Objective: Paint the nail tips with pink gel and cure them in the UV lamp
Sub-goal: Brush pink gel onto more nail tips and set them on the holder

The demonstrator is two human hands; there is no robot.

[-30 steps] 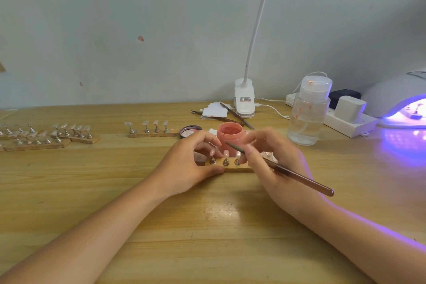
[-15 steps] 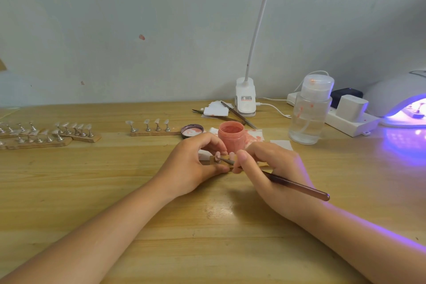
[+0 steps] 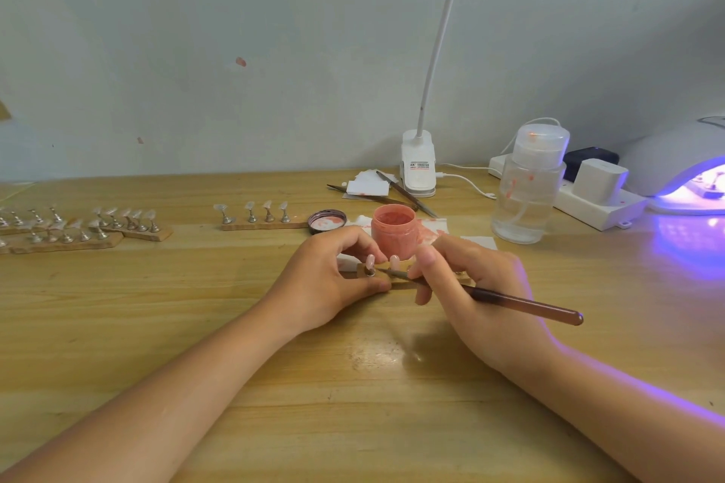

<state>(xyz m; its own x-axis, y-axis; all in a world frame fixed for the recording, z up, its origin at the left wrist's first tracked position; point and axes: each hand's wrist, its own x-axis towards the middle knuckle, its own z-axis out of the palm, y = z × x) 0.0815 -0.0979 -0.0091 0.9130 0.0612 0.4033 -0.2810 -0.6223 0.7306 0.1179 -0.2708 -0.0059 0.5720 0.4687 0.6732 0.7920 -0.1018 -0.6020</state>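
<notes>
Right hand (image 3: 470, 286) pinches the brush (image 3: 490, 296), its long axis running left, bristles at the nail tip (image 3: 370, 262). Left hand (image 3: 329, 282) grips the wooden strip (image 3: 404, 283) on the table (image 3: 353, 384); UV lamp (image 3: 682, 169) lies far right.

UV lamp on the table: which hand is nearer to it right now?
Right. The right hand, holding the brush, sits between the gel jar and the UV lamp; the left hand is farther away.
</notes>
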